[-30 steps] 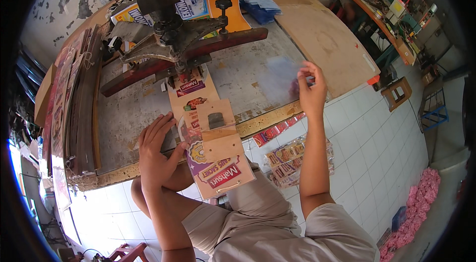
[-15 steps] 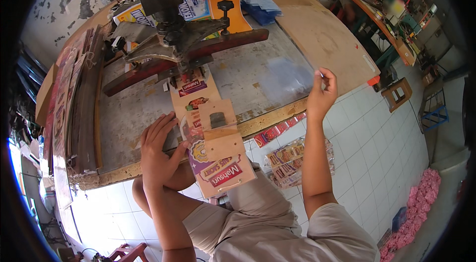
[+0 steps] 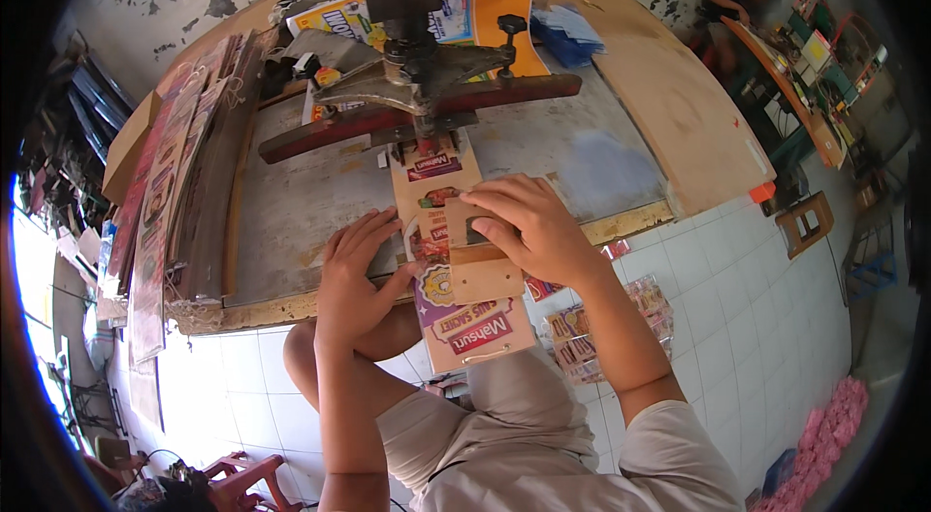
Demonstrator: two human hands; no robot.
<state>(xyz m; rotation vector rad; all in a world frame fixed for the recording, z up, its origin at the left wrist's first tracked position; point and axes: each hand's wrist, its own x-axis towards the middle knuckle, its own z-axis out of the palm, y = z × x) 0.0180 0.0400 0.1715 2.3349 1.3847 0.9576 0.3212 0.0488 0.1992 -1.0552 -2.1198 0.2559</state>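
Observation:
A long printed cardboard panel (image 3: 475, 333) in purple, red and brown runs from under the press head (image 3: 417, 90) over the table's front edge toward my lap. On it lies a plain brown board piece (image 3: 485, 281) with a cutout and small holes. My left hand (image 3: 359, 274) rests along the panel's left edge, fingers stretched out and thumb touching the panel. My right hand (image 3: 538, 229) is over the brown board piece, its bent fingers and thumb at the cutout, gripping there; the fingertips partly hide it.
Strips of printed board (image 3: 208, 173) are stacked at the left. Clear plastic sheets (image 3: 611, 158) lie on the table's right part, beside a brown board (image 3: 684, 114). Printed packs (image 3: 577, 347) are on the tiled floor. Another person (image 3: 732, 3) sits at the far right.
My right hand has come down and left from the raised spot at the right onto the brown board piece. The left hand stays at the panel's edge. The whole view has shifted.

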